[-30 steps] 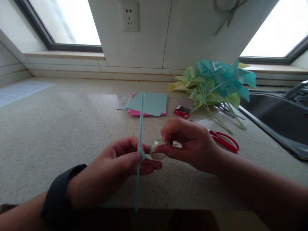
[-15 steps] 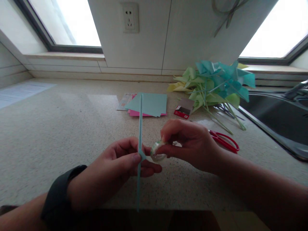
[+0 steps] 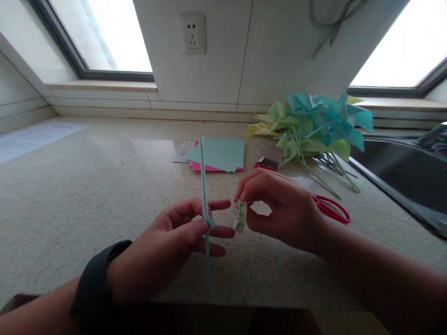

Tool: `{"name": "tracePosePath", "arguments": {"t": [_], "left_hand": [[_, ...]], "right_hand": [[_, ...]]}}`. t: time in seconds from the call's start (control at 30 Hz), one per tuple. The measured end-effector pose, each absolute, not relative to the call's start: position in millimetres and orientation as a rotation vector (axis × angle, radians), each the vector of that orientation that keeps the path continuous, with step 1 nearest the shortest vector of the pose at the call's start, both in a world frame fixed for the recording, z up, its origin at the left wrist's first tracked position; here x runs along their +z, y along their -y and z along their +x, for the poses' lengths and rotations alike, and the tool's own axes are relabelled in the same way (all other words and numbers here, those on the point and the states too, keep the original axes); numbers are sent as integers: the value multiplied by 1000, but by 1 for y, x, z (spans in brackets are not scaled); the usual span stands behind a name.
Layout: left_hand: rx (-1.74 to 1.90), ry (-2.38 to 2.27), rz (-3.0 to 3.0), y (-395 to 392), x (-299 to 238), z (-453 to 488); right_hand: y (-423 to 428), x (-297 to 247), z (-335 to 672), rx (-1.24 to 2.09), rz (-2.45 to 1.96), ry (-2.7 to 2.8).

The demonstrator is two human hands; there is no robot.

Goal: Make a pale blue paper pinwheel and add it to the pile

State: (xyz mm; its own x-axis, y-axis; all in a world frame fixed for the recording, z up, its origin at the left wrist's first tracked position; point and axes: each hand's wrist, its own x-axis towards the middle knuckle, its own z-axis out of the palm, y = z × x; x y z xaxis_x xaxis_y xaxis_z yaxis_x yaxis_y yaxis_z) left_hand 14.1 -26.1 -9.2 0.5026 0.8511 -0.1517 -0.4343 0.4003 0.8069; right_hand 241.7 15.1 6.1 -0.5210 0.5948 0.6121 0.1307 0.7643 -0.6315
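Note:
My left hand (image 3: 174, 242) pinches a long light-blue straw (image 3: 203, 177) near its middle, thumb on the front, and holds it nearly upright above the counter. A small bit of tape shows at the pinch. My right hand (image 3: 279, 209) grips a small roll of clear tape (image 3: 239, 216) between thumb and fingers, turned edge-on, just right of the straw and a short gap from it. A dark band sits on my left wrist.
Blue and pink paper sheets (image 3: 220, 153) lie on the speckled counter (image 3: 87, 186) behind the hands. A small red box (image 3: 267, 160), red scissors (image 3: 330, 209) and a heap of paper pinwheels (image 3: 314, 125) lie to the right, beside a dark sink (image 3: 401, 172).
My right hand has drawn the tape roll a little away from the straw and turned it edge-on. The left hand's fingers have spread slightly while still holding the straw.

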Motion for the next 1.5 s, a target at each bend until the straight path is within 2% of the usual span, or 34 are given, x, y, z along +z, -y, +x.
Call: {"name": "tracePosePath", "arguments": {"t": [0.27,0.43,0.63,0.93,1.1,1.5], "left_hand": [[834,-554,811,29,-11,13],[774,-561,865,26,-14,12],[730,-529,904,26,-13,13],[815,-561,892,25,-18,13],[857,-585,937,25,-15,15],[819,-612,997,27,-10,16]], "right_hand": [[-19,11,240,487,-424,2165],[-16,8,242,725,-370,2184],[-13,9,240,747,-354,2188],[-4,18,240,1108,-560,2113],[-2,10,234,977,-693,2110],[-7,8,234,849,-638,2141]]}}
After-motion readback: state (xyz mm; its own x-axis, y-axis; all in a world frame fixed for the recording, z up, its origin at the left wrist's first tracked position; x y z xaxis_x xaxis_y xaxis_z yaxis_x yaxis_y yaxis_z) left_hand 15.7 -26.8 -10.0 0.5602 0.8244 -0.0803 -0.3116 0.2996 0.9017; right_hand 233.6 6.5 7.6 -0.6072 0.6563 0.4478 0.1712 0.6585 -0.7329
